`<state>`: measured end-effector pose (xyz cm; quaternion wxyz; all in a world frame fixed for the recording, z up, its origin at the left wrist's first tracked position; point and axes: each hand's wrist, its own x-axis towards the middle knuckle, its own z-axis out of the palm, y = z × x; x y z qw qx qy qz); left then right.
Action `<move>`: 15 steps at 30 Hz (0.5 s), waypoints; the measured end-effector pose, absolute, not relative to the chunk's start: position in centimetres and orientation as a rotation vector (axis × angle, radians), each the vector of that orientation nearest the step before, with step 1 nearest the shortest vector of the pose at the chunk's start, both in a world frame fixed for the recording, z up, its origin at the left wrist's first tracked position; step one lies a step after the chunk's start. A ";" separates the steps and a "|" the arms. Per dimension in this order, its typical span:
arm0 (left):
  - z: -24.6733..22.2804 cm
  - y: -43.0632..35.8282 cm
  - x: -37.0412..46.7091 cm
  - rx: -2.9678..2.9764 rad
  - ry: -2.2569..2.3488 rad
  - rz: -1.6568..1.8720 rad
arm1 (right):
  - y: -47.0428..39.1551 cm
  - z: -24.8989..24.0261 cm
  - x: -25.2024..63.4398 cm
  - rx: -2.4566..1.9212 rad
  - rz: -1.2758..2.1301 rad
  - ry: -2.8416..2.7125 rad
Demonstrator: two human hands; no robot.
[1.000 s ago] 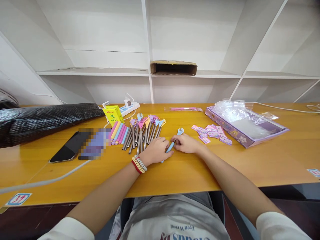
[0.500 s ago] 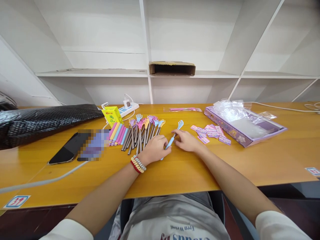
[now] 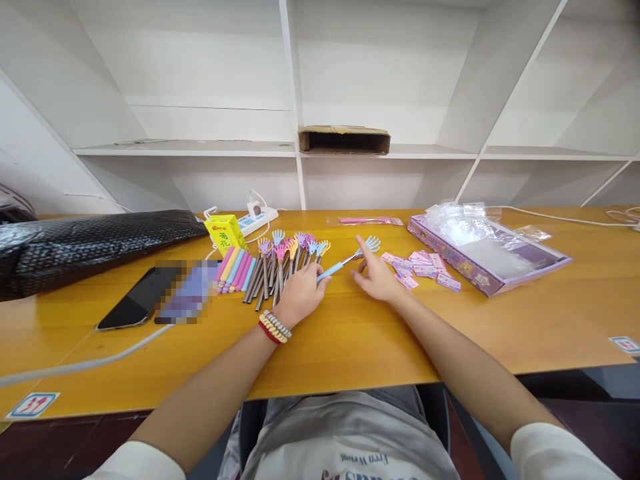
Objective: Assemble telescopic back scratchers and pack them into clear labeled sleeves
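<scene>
A light-blue back scratcher (image 3: 331, 271) with a short metal rod and a hand-shaped head points up and to the right. My left hand (image 3: 301, 291) is closed around the lower end of its handle. Near the head is my right hand (image 3: 379, 277), index finger stretched out and thumb apart, holding nothing; whether the fingertip touches the head I cannot tell. Left of my left hand lie several metal rods (image 3: 273, 270) with colourful hand-shaped heads. Beside them sits a pile of pastel handles (image 3: 234, 267). Small pink-purple printed cards (image 3: 425, 269) are scattered right of my right hand.
A purple display box (image 3: 460, 263) holding clear plastic bags (image 3: 463, 223) stands at the right. A wrapped pink item (image 3: 367, 221) lies at the back. On the left are a yellow carton (image 3: 225, 232), a power strip (image 3: 259, 218), a phone (image 3: 137, 300) and a black bubble-wrap package (image 3: 100, 247).
The back scratcher has tilted further right, its head turned broad side up. My left hand has shifted left with it, and my right index finger has straightened away from the rod.
</scene>
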<state>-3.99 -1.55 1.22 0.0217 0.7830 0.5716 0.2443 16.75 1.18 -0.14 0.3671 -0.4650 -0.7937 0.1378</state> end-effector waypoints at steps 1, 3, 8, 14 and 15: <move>1.3 -1.5 -4.0 2.401 1.793 0.738 | 1.4 -0.1 16.8 -1.211 0.383 -1.945; 1.3 -1.5 -4.1 2.373 1.811 0.713 | 1.9 -0.1 17.0 -1.212 0.475 -1.724; 1.0 -1.3 -4.4 2.477 1.654 0.837 | 3.2 0.0 17.7 -1.069 0.939 -1.375; 1.7 -0.5 -5.4 2.634 1.559 0.859 | 3.3 0.1 18.1 -0.935 1.206 -1.317; 2.0 -0.4 -5.6 2.654 1.573 0.823 | 3.3 0.2 18.1 -0.918 1.209 -1.312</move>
